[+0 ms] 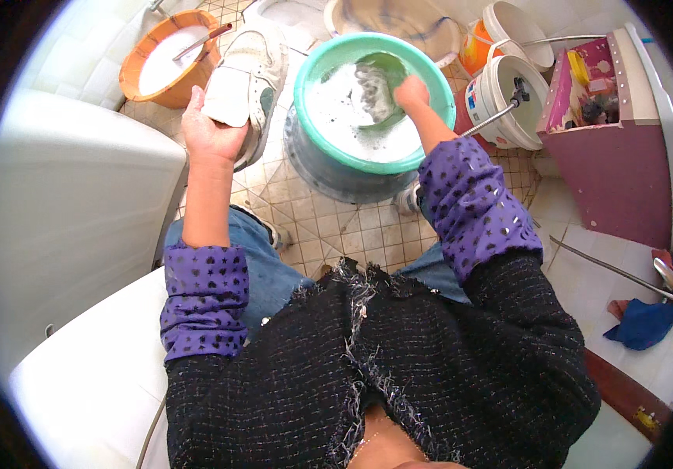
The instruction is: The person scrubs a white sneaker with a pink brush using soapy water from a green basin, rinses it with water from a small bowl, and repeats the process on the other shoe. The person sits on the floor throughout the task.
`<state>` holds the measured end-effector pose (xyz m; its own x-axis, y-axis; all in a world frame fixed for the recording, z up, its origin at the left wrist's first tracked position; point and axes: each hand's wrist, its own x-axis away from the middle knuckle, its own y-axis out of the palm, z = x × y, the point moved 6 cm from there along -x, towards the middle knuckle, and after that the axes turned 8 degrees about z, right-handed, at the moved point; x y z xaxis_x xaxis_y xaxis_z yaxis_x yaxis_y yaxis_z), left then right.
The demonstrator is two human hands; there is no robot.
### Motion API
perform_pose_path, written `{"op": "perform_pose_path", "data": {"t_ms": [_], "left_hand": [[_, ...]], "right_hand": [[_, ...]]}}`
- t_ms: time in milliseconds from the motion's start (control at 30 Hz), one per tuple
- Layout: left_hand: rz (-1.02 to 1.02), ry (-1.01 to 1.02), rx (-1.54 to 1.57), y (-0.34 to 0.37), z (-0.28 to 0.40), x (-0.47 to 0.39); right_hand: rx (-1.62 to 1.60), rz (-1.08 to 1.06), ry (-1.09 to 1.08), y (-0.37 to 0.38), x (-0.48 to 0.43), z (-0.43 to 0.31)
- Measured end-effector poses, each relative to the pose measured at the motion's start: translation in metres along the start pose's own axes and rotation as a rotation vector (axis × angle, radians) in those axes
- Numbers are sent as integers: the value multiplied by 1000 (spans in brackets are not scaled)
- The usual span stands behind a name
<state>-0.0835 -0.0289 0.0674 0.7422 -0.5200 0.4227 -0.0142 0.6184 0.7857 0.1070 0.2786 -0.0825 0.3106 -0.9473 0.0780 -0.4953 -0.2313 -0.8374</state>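
My left hand (214, 133) holds a white lace-up shoe (269, 79) by its heel end. The shoe's tongue (228, 97) lies over the palm and the toe points away from me. A teal plastic basin (307, 126) with sudsy water stands to the right of the shoe. Inside it is a green plastic scoop (392, 67), tilted, with foamy water in it. My right hand (411, 94) is closed on the scoop's right side, over the basin. Its fingertips are partly hidden. The basin rests on a dark grey tub (336, 184).
An orange wooden-look bucket (137, 88) at the far left holds whitish liquid and a brush with a reddish handle (213, 35). White pails (486, 111) and a metal shower hose (492, 120) stand right of the basin. A purple cabinet (612, 182) and a white appliance (78, 176) flank me.
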Motion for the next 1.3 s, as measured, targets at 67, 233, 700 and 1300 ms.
{"op": "perform_pose_path", "data": {"t_ms": [67, 233, 700, 1300], "left_hand": [[42, -29, 15, -5, 0, -7], [78, 28, -44, -6, 9, -4], [-43, 127, -42, 13, 21, 8], [-704, -195, 244, 27, 21, 18]], "right_hand": [[-454, -34, 291, 10, 10, 30], [-1132, -11, 847, 61, 58, 79], [43, 481, -480, -64, 15, 2], [-197, 285, 11, 23, 16, 45]]}}
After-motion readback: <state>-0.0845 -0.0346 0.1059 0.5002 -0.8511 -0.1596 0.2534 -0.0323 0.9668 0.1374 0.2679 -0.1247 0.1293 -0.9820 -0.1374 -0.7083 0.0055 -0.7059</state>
